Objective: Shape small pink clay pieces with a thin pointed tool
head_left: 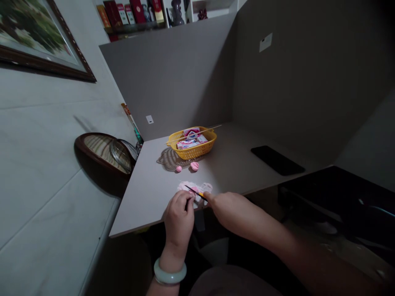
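Near the front edge of the grey table [234, 164], my left hand [179, 216] is curled in a loose fist, its fingers pressed on a pale pink flat piece [197, 188]. My right hand [226, 205] pinches a thin dark tool with an orange grip [196, 193], whose tip rests over the pink piece. Two small pink lumps [194, 165] lie a little farther back. A pale bangle [170, 274] circles my left wrist.
A yellow basket [191, 142] with small packets and a thin stick across its rim stands mid-table on a woven mat [168, 158]. A black phone [277, 160] lies to the right. A round brown tray [101, 154] leans against the left wall.
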`<state>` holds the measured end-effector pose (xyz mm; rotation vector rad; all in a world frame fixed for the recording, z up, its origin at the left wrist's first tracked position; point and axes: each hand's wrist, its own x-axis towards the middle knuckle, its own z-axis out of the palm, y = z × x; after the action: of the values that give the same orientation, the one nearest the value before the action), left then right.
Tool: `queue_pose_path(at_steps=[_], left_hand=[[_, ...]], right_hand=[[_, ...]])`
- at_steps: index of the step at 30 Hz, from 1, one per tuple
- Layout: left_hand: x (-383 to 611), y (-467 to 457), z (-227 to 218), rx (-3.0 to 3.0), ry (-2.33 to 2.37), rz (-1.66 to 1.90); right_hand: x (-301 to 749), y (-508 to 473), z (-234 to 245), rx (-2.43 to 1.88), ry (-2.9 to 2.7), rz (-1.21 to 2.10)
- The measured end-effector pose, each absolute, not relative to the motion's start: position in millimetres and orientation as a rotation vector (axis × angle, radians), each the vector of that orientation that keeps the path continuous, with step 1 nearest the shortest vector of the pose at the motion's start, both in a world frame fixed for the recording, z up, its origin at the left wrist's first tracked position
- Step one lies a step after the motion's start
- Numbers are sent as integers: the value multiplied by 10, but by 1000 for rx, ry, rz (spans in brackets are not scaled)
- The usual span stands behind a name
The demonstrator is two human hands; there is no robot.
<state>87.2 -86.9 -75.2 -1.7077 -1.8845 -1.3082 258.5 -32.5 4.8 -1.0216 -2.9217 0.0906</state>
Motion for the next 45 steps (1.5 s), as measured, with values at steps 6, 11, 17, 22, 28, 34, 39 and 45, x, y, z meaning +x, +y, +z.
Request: queue_pose_path(at_steps=[6,11,17,22,28,34,39,45], left_hand=[[874,-861,-752,-1730,-1875,-1293],[861,-856,-719,-1735,-1892,-1311],[859,-889,-607,-1833,-1977,-1228],[840,-876,-657,-1837,-1911,-1231],[828,-881,-734,-1810,-1853,-1246],[800,-887,-707,-1858,-1806,-1212],[774,-872,-727,-1843,-1782,-1253],[785,-884,-723,-1854,-1772,-1266]], right_hand=[[2734,-399,75,-1056,-2932,113],[2491,-313,45,-1066,-2930,115],[2468,-327,-18,-1088,-2938,131],[2445,-338,34,-1083,-2953,175],[2677,-448,36,-1086,-2938,204],[2673,-432,-4,-1058,-2873,178],[2546,-299,6,-1013,-2852,173],[2805,-392,-23,-985,-2834,180]])
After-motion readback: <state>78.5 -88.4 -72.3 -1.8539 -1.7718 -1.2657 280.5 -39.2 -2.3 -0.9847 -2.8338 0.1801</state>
